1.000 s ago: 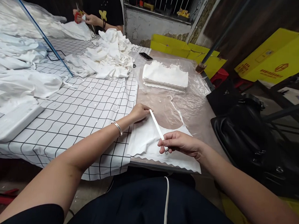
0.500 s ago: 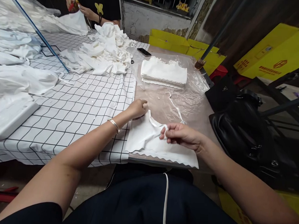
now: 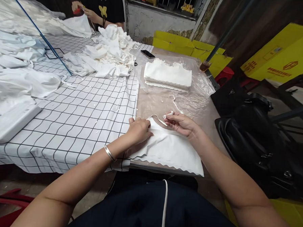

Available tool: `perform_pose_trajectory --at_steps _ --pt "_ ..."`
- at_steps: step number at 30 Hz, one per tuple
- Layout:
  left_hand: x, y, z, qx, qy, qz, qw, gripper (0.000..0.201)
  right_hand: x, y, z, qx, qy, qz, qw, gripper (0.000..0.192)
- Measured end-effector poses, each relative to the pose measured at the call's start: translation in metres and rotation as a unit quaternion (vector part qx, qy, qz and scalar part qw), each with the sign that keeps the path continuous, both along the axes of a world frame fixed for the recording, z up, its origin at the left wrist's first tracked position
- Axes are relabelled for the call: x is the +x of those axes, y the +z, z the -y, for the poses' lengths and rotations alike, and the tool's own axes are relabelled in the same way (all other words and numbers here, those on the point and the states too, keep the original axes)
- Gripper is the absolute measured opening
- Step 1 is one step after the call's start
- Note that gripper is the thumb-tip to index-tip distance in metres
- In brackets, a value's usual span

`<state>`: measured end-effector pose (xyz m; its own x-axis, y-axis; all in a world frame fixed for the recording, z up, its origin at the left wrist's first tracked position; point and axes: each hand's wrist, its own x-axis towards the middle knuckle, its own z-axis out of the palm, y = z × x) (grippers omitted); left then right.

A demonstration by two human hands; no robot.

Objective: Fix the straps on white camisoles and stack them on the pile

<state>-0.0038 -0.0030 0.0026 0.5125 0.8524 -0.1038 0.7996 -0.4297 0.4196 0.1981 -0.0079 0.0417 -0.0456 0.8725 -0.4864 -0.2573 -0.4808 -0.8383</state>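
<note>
A white camisole top [image 3: 175, 148] with a wavy hem lies flat at the table's front edge, its neckline facing away from me. My left hand [image 3: 139, 130] rests on its upper left side, fingers curled closed over the fabric by the strap. In a pinch between thumb and fingers, my right hand [image 3: 180, 123] holds the end of a thin white strap [image 3: 160, 120] raised above the neckline. Behind that hand, another narrow white strap [image 3: 177, 106] trails over the plastic sheet [image 3: 154, 101].
Beyond the top sits a stack of folded white garments [image 3: 167, 73], with a phone [image 3: 147, 54] behind it. Heaps of white cloth [image 3: 106, 53] cover the checked tablecloth [image 3: 98, 107]. A black bag [image 3: 252, 132] is at the right. Across the table a co-worker's hands [image 3: 83, 11] handle cloth.
My left hand has come nearer and down onto the top's upper left. My right hand has moved slightly away from me, lifting the strap clear of the fabric.
</note>
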Motion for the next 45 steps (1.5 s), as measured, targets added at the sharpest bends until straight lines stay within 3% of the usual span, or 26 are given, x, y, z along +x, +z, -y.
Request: perform_pose_trajectory --at_steps 4,10,15,23,34,36,39,42,45 --pt "-0.001 0.002 -0.003 -0.053 0.020 0.058 0.997 0.019 -0.004 -0.011 0.002 0.086 0.052 0.091 0.991 0.027" --pt "0.000 0.002 0.001 -0.079 0.039 0.134 0.987 0.020 -0.014 -0.034 0.002 0.230 0.125 0.198 0.945 0.029" --pt "-0.001 -0.004 0.000 -0.082 0.048 0.172 0.980 0.016 -0.014 -0.040 0.005 0.243 0.166 0.214 0.931 0.023" --pt "-0.002 -0.006 0.000 -0.086 0.043 0.180 0.979 0.017 -0.016 -0.044 0.007 0.252 0.178 0.233 0.922 0.022" --pt "0.002 -0.004 -0.001 -0.087 0.045 0.160 0.982 0.018 -0.032 -0.052 0.010 0.244 0.096 0.228 0.938 0.028" --pt "0.002 -0.005 0.000 -0.067 0.031 0.126 0.989 0.018 -0.037 -0.052 0.009 0.223 0.077 0.206 0.950 0.026" --pt "-0.003 -0.002 0.014 0.050 -0.004 0.077 0.996 0.014 -0.040 -0.043 0.004 0.160 0.061 0.120 0.978 0.022" --pt "-0.010 -0.001 0.039 0.153 -0.127 0.067 0.978 0.028 -0.038 -0.028 -0.008 0.065 0.050 0.013 0.997 0.022" --pt "-0.018 -0.006 0.062 0.145 -0.245 0.065 0.956 0.033 -0.038 -0.014 -0.028 -0.005 0.030 -0.039 0.999 0.019"
